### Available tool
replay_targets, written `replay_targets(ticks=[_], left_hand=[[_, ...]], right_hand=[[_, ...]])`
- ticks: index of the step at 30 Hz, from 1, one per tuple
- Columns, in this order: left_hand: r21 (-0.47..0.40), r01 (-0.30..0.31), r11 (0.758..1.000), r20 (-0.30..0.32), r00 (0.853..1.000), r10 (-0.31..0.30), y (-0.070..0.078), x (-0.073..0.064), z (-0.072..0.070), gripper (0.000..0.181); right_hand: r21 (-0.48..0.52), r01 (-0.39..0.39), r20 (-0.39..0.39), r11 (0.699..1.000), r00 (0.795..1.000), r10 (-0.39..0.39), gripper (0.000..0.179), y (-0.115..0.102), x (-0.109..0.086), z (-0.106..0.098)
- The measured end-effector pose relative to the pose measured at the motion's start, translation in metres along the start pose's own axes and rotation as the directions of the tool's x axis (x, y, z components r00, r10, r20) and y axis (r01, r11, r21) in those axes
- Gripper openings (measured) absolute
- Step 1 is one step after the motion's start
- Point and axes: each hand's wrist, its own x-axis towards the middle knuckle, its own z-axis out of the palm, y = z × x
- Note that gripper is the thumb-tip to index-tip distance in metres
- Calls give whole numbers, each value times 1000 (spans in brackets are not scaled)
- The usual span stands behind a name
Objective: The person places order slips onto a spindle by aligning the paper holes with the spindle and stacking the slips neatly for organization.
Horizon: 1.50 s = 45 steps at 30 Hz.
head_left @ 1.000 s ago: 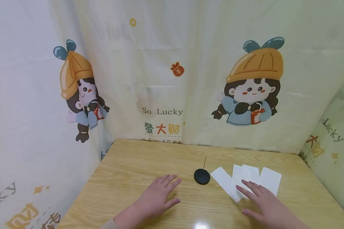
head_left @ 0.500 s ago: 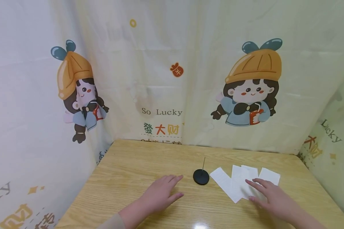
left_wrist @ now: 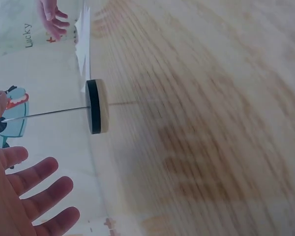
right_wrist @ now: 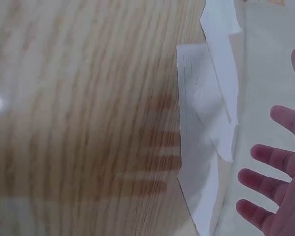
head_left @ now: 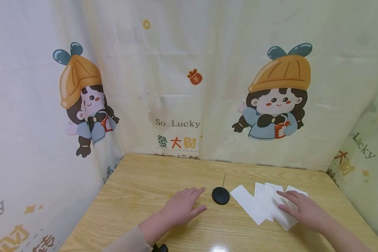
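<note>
A bill spike with a round black base and a thin upright metal pin stands on the wooden table. To its left hovers my left hand, fingers extended, apart from the base; the left wrist view shows the spread fingers near the pin with nothing held. Several white paper slips lie partly overlapping to the right of the spike. Over the rightmost slips is my right hand, covering part of them. In the right wrist view its relaxed fingers are raised above the papers, holding nothing.
The wooden tabletop backs onto a printed curtain, which also hangs along the left and right sides. A small black object shows at the bottom edge under the left wrist.
My left hand has shifted right, closer to the spike. The right hand has moved right, uncovering more of the middle slips. Spike and papers stay put.
</note>
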Motion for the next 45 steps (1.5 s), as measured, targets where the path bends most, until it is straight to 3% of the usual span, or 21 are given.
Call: replay_targets(ticks=[14, 27, 41, 45], left_hand=[[-113, 45, 993, 45, 998, -40, -8, 14, 8, 66], [-117, 89, 989, 55, 995, -83, -5, 28, 14, 66], [-227, 95, 969, 111, 991, -71, -6, 45, 18, 65], [-245, 94, 965, 128, 990, -64, -7, 50, 19, 64]], right_hand=[[11, -109, 84, 994, 991, 108, 59, 20, 13, 0], [10, -127, 119, 992, 985, 125, 65, 21, 26, 7], [72, -173, 154, 982, 975, 160, 68, 30, 42, 9], [68, -152, 150, 986, 979, 140, 68, 28, 46, 10]])
